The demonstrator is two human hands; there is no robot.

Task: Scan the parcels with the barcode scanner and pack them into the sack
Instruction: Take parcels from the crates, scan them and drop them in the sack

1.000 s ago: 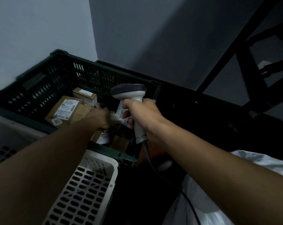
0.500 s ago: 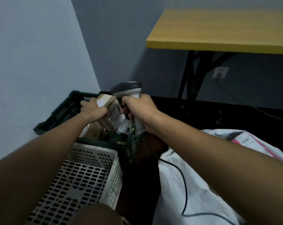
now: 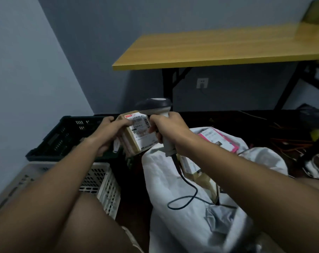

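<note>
My left hand [image 3: 110, 132] grips a brown cardboard parcel [image 3: 138, 133] with a white label facing up, held in the air above the gap between crate and sack. My right hand [image 3: 168, 129] grips the handle of a white barcode scanner [image 3: 156, 106] with a dark head, right beside the parcel's label. Its black cable [image 3: 185, 189] loops down over the white sack [image 3: 175, 212]. The sack lies open below my right arm, with a pink-edged parcel [image 3: 219, 139] and a brown box [image 3: 197, 172] inside it.
A dark green crate [image 3: 63, 136] stands at the left wall, with a white perforated crate [image 3: 104, 181] in front of it. A yellow-topped table [image 3: 219, 46] on black legs stands behind. Loose cables [image 3: 301, 147] lie on the floor at right. My knee [image 3: 93, 221] is below.
My left hand lifted the parcel out of the dark crate and carried it right, toward the sack, beside the scanner. The view swung up and to the right.
</note>
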